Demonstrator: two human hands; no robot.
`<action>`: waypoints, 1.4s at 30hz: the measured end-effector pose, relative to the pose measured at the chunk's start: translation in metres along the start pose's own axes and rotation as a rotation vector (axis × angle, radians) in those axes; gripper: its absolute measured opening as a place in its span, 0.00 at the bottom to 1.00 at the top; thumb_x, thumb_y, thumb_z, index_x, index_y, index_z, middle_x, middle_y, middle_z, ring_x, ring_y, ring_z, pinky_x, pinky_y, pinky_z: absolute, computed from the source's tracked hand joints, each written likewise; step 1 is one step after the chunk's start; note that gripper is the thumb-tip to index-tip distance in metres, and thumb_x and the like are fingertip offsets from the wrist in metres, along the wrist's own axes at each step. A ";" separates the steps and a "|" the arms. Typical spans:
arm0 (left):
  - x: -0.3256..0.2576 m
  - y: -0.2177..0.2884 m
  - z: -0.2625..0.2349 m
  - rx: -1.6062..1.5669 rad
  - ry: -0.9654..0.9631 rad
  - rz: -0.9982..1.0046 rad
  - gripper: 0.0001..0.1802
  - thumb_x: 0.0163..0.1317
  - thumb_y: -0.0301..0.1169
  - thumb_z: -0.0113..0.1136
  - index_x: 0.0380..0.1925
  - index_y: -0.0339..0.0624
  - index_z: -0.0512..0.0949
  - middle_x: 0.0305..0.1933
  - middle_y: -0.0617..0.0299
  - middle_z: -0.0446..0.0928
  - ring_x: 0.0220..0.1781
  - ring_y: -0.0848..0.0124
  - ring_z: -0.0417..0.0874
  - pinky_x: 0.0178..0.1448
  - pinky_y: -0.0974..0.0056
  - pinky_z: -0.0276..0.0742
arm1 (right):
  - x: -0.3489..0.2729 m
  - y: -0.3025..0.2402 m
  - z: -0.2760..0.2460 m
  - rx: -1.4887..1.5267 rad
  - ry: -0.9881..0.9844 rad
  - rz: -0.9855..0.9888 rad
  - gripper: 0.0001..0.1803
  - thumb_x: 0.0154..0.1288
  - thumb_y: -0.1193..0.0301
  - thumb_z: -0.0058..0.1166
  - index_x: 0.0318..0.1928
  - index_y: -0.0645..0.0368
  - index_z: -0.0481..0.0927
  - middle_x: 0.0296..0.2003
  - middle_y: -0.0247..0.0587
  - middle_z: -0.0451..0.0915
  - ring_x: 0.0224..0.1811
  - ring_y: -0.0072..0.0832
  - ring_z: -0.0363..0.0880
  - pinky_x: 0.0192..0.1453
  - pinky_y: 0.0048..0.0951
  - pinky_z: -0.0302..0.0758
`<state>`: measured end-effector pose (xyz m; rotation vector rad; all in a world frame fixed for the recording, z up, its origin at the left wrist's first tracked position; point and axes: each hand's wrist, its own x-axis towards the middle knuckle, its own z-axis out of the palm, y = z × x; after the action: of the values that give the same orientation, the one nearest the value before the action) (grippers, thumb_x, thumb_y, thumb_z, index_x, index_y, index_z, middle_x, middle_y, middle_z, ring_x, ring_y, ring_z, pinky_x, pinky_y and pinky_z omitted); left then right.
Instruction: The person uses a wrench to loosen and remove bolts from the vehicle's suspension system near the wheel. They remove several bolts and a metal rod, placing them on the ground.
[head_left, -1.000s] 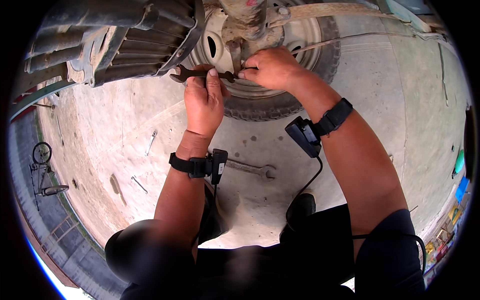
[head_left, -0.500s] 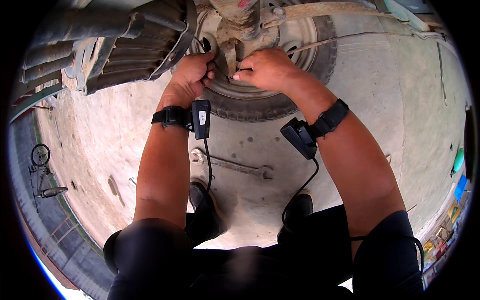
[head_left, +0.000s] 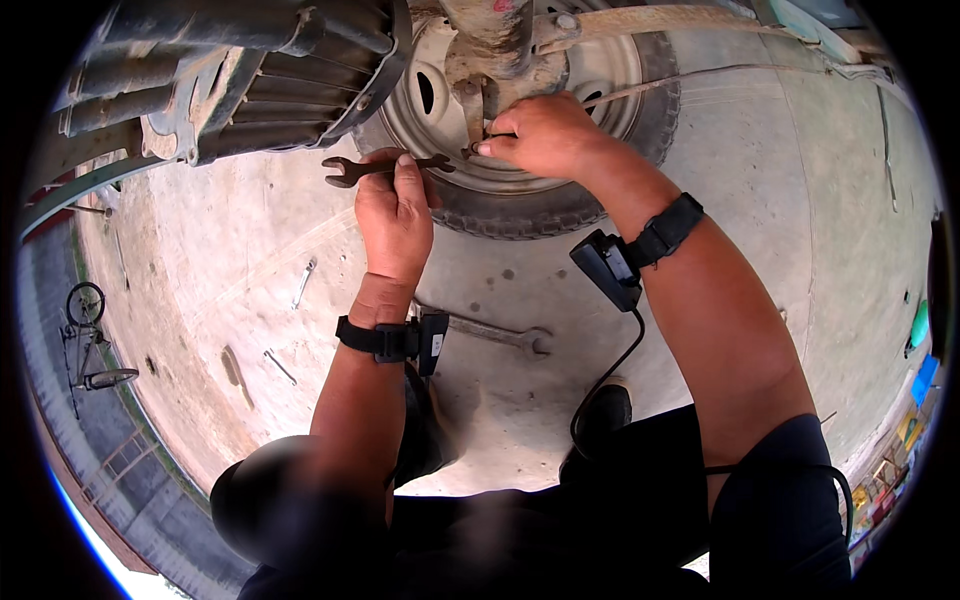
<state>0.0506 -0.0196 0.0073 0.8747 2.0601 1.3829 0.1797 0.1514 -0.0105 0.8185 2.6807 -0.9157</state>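
Observation:
My left hand [head_left: 396, 215] is closed around a dark double open-end wrench [head_left: 345, 172], held level beside the wheel. One jaw points left, while the other end lies in front of the wheel rim. My right hand [head_left: 548, 135] is closed near the lower end of a rusty lever [head_left: 472, 108] below the hub. A thin dark piece shows between its thumb and fingers, too covered to name. Behind both hands stands the wheel, with a pale steel rim [head_left: 420, 150] and a black tyre [head_left: 520, 222].
A large combination wrench [head_left: 490, 328] lies on the concrete between my feet. A smaller wrench [head_left: 304, 283] and a thin rod [head_left: 280, 367] lie to the left. Black ribbed housing [head_left: 290, 100] overhangs the upper left. A thin rod [head_left: 690, 73] runs right from the hub.
My left hand has drawn back from the lever, down toward me, and the open-end wrench now shows in it. My right hand stays by the lever, nearly unmoved.

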 end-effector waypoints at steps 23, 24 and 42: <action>-0.028 -0.021 0.014 0.340 -0.071 0.406 0.08 0.74 0.26 0.52 0.49 0.36 0.70 0.29 0.60 0.79 0.28 0.71 0.83 0.35 0.66 0.79 | 0.000 -0.001 -0.001 0.003 0.005 -0.001 0.23 0.68 0.47 0.53 0.45 0.50 0.88 0.41 0.39 0.86 0.48 0.42 0.83 0.57 0.43 0.74; -0.026 -0.021 0.014 0.332 -0.067 0.403 0.08 0.74 0.26 0.52 0.49 0.36 0.69 0.28 0.60 0.79 0.28 0.71 0.83 0.34 0.66 0.79 | -0.001 -0.001 -0.001 0.002 0.011 -0.005 0.23 0.68 0.47 0.53 0.45 0.50 0.87 0.41 0.39 0.86 0.48 0.42 0.83 0.57 0.43 0.74; 0.032 0.012 0.015 -0.028 -0.044 -0.122 0.12 0.79 0.35 0.47 0.38 0.38 0.72 0.19 0.66 0.72 0.19 0.78 0.71 0.25 0.69 0.68 | 0.000 0.002 0.004 -0.016 0.042 -0.030 0.23 0.68 0.47 0.53 0.47 0.50 0.87 0.42 0.38 0.86 0.49 0.41 0.83 0.57 0.43 0.73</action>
<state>0.0429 0.0162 0.0117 0.7484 2.0211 1.3122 0.1805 0.1503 -0.0151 0.8057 2.7400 -0.8918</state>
